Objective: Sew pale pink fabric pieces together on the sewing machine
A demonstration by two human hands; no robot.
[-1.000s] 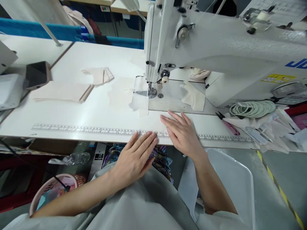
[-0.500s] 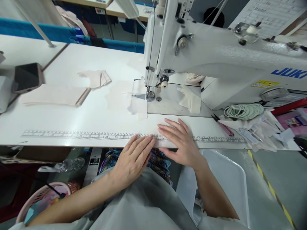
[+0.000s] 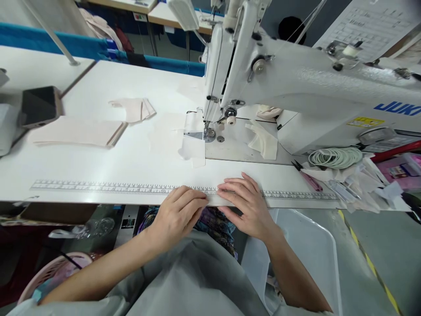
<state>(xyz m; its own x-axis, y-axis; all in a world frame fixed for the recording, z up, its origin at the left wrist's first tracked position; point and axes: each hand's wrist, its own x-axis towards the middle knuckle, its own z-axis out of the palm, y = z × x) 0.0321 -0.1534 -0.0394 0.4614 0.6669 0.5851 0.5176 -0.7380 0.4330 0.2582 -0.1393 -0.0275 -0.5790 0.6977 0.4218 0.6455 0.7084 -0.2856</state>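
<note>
My left hand [image 3: 177, 213] rests at the front edge of the white sewing table [image 3: 108, 162], its fingers curled over the printed ruler strip [image 3: 98, 187]. Beside it my right hand [image 3: 247, 202] lies on the same edge, fingers bent and touching the ruler. Neither hand holds anything. Beyond them stands the white sewing machine [image 3: 296, 83], its needle and presser foot [image 3: 208, 131] above a small pale fabric piece [image 3: 192, 149]. Another cream fabric piece [image 3: 263, 139] lies on the machine bed.
A stack of pale pink fabric [image 3: 77, 131] and a folded piece [image 3: 133, 108] lie at left, near a phone [image 3: 39, 105]. Coiled elastic [image 3: 335, 156], pink snips [image 3: 307, 177] and scraps crowd the right. A white bin [image 3: 312, 259] sits by my right knee, a pink basket [image 3: 49, 272] at lower left.
Both hands have slid back toward the table's front edge and their fingers have curled from flat to bent. The camera has shifted slightly.
</note>
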